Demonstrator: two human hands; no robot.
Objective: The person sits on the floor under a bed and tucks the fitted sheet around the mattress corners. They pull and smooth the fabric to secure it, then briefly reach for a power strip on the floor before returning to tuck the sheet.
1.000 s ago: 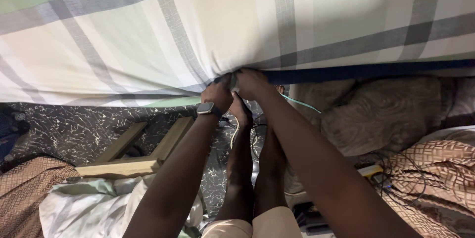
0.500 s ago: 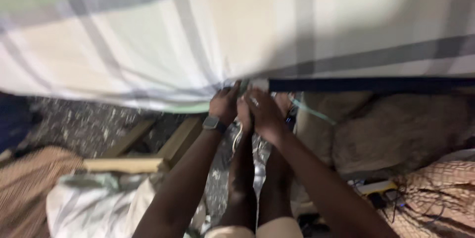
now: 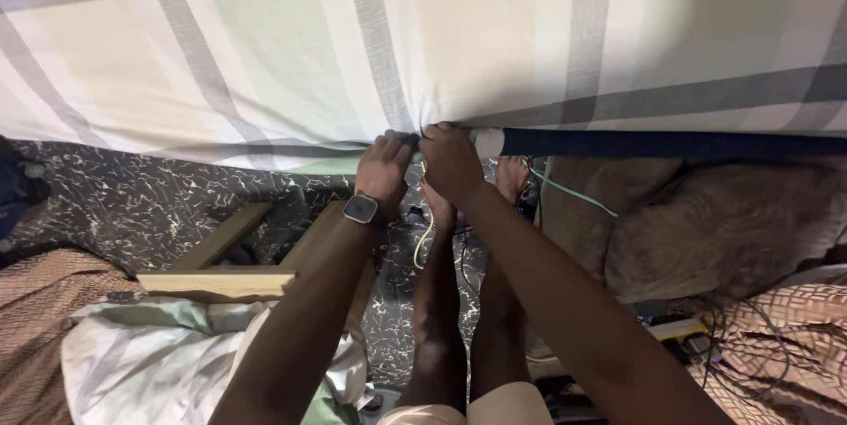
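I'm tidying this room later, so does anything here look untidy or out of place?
Yes: tangled dark cables sprawl over the floor at lower right, and a crumpled pale bundle of cloth lies heaped at lower left beside a wooden frame.

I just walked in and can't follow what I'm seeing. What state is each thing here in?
Plaid bedsheet: stretched over the mattress, bunched at its edge.
Mattress: dark blue side bare right of the hands.
Left hand: grip closed on the sheet edge.
Right hand: grip closed on the sheet edge.
Wristwatch: worn on the left wrist.
Wooden frame: lying on the floor.
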